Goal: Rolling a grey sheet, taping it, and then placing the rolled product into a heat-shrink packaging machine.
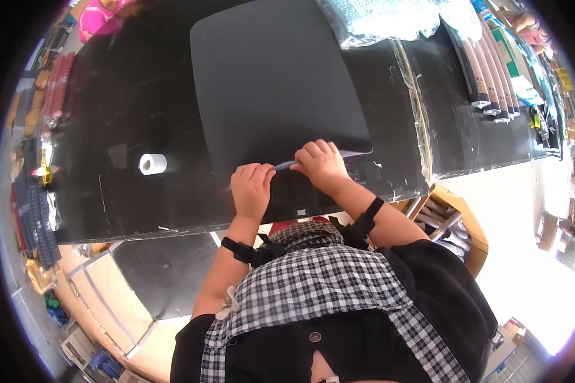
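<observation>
A large dark grey sheet [271,76] with rounded far corners lies on the black table in front of me. Its near edge is lifted or folded up a little, showing a paler underside by the right corner. My left hand [252,185] has its fingers closed on that edge toward the left. A short way to the right, my right hand [321,166] pinches the same edge, thumb pointing inward. A thin strip of the edge shows between both hands. To the left of them stands a small white roll [153,164], apart from the sheet and touched by neither hand.
Clear plastic wrapping [383,22] covers the far right of the sheet's surroundings. Several long rolls [485,70] lie at the right, red rolls [59,86] at the far left. Below the table's right edge is a box [450,220] of tubes. Other people are partly visible beyond the table.
</observation>
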{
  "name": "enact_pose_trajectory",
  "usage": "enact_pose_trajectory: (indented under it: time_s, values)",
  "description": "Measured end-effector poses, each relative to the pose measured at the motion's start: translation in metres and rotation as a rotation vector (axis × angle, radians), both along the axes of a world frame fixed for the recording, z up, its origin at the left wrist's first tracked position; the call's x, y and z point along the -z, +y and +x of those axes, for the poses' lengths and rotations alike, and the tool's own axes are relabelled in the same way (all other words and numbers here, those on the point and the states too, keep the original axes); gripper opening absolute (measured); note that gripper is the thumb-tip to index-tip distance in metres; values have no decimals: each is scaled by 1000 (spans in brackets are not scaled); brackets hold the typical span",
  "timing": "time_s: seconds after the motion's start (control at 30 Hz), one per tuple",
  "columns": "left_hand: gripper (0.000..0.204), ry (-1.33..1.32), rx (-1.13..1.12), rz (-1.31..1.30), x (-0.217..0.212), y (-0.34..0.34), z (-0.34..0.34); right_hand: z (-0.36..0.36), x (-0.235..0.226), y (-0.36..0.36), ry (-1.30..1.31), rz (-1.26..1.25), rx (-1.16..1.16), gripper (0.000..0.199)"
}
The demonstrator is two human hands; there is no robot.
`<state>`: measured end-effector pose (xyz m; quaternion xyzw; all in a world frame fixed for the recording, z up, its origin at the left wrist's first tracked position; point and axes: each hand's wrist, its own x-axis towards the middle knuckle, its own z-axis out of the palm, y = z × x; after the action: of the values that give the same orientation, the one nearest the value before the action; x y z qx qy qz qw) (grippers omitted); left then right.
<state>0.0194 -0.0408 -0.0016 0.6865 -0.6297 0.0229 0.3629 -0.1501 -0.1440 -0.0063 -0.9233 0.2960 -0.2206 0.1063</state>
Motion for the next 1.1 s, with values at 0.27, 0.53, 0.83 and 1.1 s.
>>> enact_pose_trajectory:
  time_s: [0.27, 0.53, 0.83, 1.1]
  values:
    - [21, -99, -54, 113, -1, -8, 23, -17, 0, -29, 86, -104, 101, 28]
    - [28, -149, -193, 209, 2, -4, 37, -28, -10, -37, 83, 190, 275, 30]
    - [28, -114, -62, 136, 9, -11, 35, -42, -9, -42, 19, 58, 237, 29]
    - [21, -203, -41, 79, -4, 24, 38, -37, -10, -16, -20, -35, 164, 28]
